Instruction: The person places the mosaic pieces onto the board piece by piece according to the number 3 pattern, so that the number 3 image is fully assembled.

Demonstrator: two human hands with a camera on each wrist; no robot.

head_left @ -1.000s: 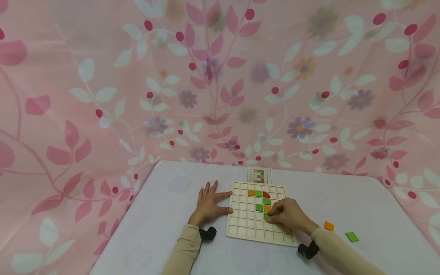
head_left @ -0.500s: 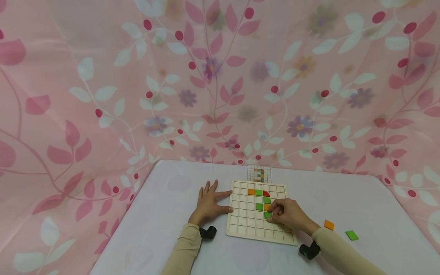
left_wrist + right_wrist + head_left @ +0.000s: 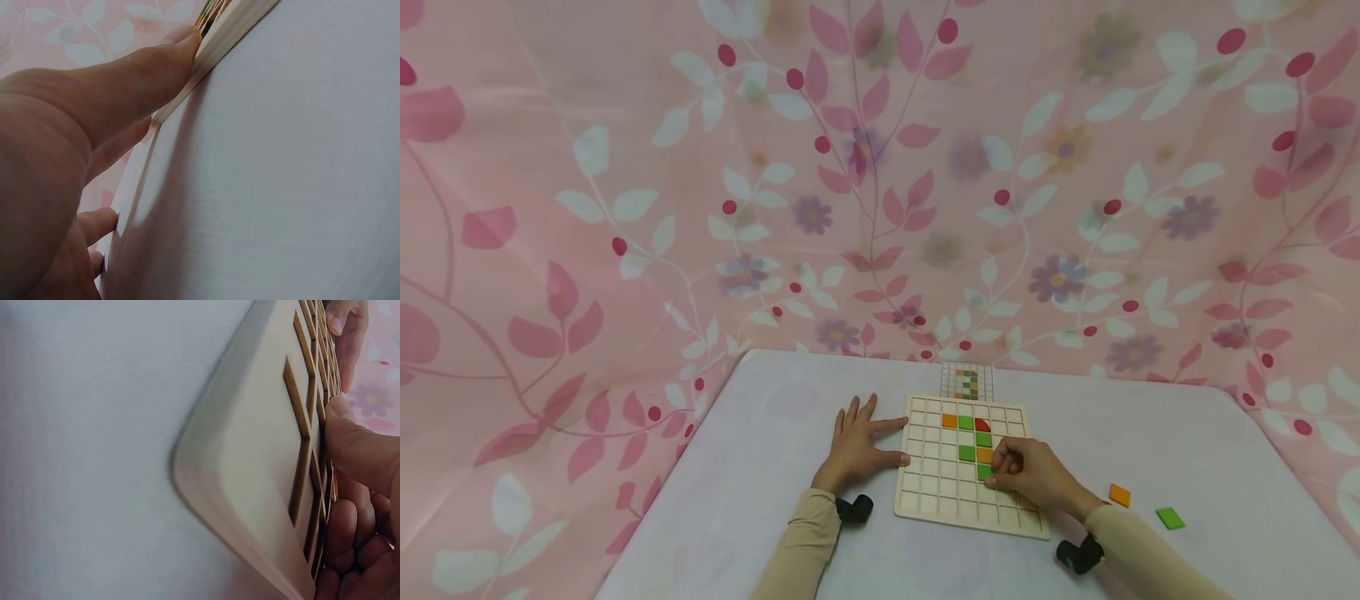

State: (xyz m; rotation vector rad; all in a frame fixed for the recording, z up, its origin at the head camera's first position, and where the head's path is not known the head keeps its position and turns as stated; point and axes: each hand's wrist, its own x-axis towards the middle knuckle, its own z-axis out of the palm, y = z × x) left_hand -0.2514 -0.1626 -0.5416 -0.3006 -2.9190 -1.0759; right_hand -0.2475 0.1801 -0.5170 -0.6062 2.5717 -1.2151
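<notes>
A pale wooden grid board (image 3: 928, 483) lies on the white table, with orange, green and red tiles in several of its cells. My left hand (image 3: 853, 450) is spread at its left side, thumb and index finger touching the edge; the left wrist view shows the thumb (image 3: 144, 81) against that edge. On the board's right half, my right hand (image 3: 1037, 475) has bent fingers, with thumb and index tips at the right side of a green tile (image 3: 984, 472). I cannot tell whether they pinch it. The right wrist view shows the thumb (image 3: 359, 447) at the grid, the tile hidden.
Behind the board lies a small card (image 3: 951, 385) printed with a coloured grid. A loose orange tile (image 3: 1120, 495) and a loose green tile (image 3: 1169, 518) are on the table (image 3: 1150, 433) to the right. A pink floral cloth (image 3: 880, 250) hangs behind the table.
My right hand has shifted slightly to the right, uncovering more of the lowest green tile and the orange tile above it. The left hand stays at the board's edge.
</notes>
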